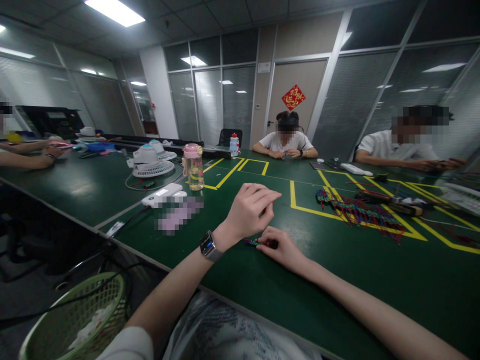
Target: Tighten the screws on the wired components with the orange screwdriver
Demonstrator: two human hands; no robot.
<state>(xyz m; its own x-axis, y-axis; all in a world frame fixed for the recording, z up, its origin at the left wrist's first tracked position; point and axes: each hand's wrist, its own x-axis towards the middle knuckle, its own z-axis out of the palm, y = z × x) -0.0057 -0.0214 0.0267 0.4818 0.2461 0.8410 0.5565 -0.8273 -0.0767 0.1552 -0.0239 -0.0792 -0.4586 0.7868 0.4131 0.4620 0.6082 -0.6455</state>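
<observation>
Green circuit piece (pixel 252 242): found low between the hands, just left of the right fingertips and below the left palm; its far details are covered by fingers and are too small to be told.
Long axis: seen as running roughly left to right, from the right fingertips towards the space beneath the left wrist.
Right hand (pixel 283 246): nearer of the two; the piece is pinched at its right end between thumb and fingers, close to the tabletop (pixel 255 285).
Left hand (pixel 249 210): raised above and beyond the piece, fingers bent and pointed rightwards; whether anything is gripped cannot be told.
Smartwatch (pixel 209 245): worn on the left wrist.
Wire bundle (pixel 356 212): spread well to the right of both hands, across yellow tape (pixel 291 195) by which the green surface is marked out.
Pink-lidded bottle (pixel 194 167): stood upright beyond and left of the left hand, near a white power strip (pixel 163 195) and a white fan (pixel 152 162).
Green basket (pixel 108 295): placed below the tabletop edge, left of the left forearm.
Room: one seated person (pixel 287 140) is seen beyond the hands, another (pixel 378 145) farther right; behind them, a door is hung with a red sign (pixel 293 96).
</observation>
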